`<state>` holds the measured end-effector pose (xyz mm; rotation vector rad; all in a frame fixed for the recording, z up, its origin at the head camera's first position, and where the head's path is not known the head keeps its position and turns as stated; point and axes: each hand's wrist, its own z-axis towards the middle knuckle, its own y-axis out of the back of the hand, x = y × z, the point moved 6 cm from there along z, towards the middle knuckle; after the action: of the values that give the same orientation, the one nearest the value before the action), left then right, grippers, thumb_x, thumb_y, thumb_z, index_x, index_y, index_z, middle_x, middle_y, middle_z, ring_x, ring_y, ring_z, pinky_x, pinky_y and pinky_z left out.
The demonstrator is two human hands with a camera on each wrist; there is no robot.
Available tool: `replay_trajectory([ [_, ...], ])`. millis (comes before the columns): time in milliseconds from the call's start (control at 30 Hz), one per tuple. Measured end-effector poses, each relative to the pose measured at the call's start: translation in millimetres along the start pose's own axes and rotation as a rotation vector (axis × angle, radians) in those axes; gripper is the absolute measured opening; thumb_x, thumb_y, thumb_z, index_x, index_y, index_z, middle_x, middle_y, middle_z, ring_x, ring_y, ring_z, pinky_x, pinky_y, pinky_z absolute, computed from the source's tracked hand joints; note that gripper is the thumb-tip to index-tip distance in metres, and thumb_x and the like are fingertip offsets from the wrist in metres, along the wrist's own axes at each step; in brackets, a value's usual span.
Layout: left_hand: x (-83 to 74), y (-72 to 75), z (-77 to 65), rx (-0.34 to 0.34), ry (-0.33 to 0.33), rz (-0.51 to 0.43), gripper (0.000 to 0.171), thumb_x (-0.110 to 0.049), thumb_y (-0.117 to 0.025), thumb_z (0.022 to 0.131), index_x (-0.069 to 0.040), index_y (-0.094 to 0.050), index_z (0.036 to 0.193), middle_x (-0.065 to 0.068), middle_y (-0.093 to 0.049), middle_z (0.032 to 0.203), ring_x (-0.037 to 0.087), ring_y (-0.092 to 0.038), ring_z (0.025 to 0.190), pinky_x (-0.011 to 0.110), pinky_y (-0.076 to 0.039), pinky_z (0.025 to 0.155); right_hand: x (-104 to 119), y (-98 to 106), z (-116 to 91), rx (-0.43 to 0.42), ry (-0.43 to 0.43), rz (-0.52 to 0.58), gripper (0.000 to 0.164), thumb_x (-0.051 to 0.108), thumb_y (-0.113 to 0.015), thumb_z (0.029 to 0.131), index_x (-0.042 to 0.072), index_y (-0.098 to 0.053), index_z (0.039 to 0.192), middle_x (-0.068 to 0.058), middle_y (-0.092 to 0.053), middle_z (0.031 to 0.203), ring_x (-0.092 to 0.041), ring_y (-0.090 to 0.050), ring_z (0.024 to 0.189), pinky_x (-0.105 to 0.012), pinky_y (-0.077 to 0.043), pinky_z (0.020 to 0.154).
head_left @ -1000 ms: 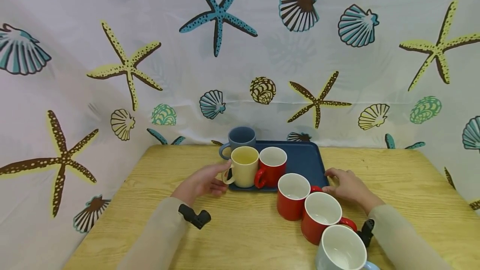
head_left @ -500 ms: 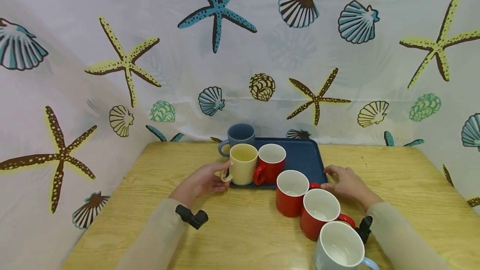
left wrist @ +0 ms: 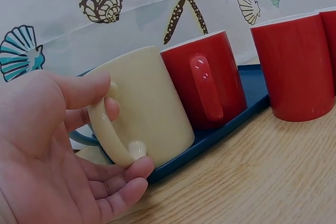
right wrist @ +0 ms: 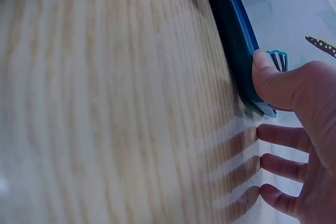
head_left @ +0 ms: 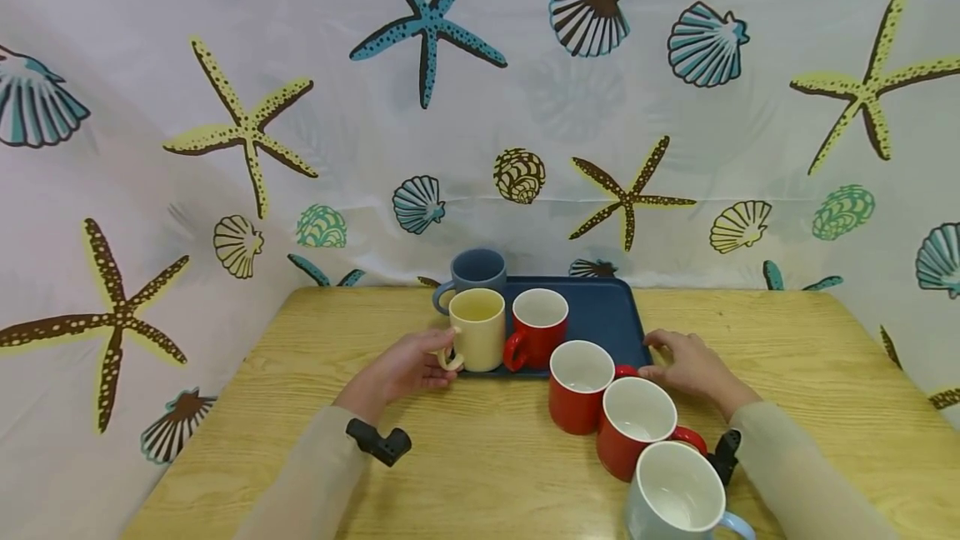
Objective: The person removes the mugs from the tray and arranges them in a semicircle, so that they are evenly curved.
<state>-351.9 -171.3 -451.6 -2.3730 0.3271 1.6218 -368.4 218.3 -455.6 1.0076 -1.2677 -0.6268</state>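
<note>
I have the left hand [head_left: 405, 365] at the front left corner of the tray [head_left: 600, 315], where its thumb and fingers pinch the handle of the cream mug [head_left: 480, 340]; in the left wrist view a fingertip shows inside the loop. That mug is upright, its base just within the tray's front rim as far as I can see. My right hand [head_left: 690, 369] is at the tray's front right corner, its thumb touching the rim and its other visible fingers spread, straight, with their tips at the table [head_left: 465, 457]. On the tray, just right of the cream mug, I see a red mug [head_left: 543, 338] with its handle towards me, and a blue-grey mug [head_left: 480, 272] is at the tray's back left corner. In front of the tray, right of its middle, a line of mugs runs towards me on the table: a nearer-to-tray red mug [head_left: 576, 398], another red mug [head_left: 626, 444] and a pale blue mug [head_left: 652, 507]. Behind the tray hangs a cloth [head_left: 450, 132] printed with starfish and shells.
</note>
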Motion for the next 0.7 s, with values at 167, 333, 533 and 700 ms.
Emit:
replay_trajectory([
  [167, -2.2, -2.3, -2.6, 0.069, -0.041, 0.033, 0.034, -0.038, -0.048, 0.096, -0.004, -0.049, 0.101, 0.017, -0.063, 0.101, 0.021, -0.06, 0.079, 0.031, -0.05, 0.075, -1, -1, 1, 0.001, 0.001, 0.001, 0.063, 0.048, -0.071, 0.077, 0.008, -0.055, 0.124, -0.019, -0.054, 0.124, -0.042, -0.042, 0.113, -0.061, -0.038, 0.089],
  [333, -5.9, -4.5, -7.3, 0.093, -0.08, 0.033, 0.031, -0.036, -0.048, 0.097, -0.007, -0.051, 0.088, 0.014, -0.061, 0.098, 0.021, -0.059, 0.08, 0.034, -0.049, 0.078, -2, -1, 1, -0.001, -0.007, 0.002, 0.063, 0.047, -0.071, 0.077, 0.008, -0.055, 0.124, -0.02, -0.054, 0.125, -0.042, -0.042, 0.114, -0.062, -0.037, 0.09],
  [533, -10.7, -1.3, -12.7, 0.058, -0.133, 0.052, 0.03, -0.035, -0.051, 0.095, -0.01, -0.052, 0.08, 0.01, -0.055, 0.092, 0.022, -0.056, 0.079, 0.041, -0.047, 0.08, -1, 0, 0, -0.002, -0.015, 0.007, 0.065, 0.047, -0.071, 0.077, 0.008, -0.054, 0.125, -0.02, -0.053, 0.126, -0.042, -0.04, 0.115, -0.062, -0.036, 0.09],
  [700, -8.7, 3.1, -17.8, 0.055, -0.134, 0.049, 0.032, -0.036, -0.051, 0.095, -0.009, -0.05, 0.077, 0.013, -0.057, 0.094, 0.021, -0.056, 0.077, 0.037, -0.046, 0.078, 1, 1, -1, -0.006, -0.003, 0.009, 0.064, 0.046, -0.071, 0.078, 0.007, -0.054, 0.125, -0.021, -0.053, 0.125, -0.042, -0.041, 0.115, -0.062, -0.036, 0.09],
])
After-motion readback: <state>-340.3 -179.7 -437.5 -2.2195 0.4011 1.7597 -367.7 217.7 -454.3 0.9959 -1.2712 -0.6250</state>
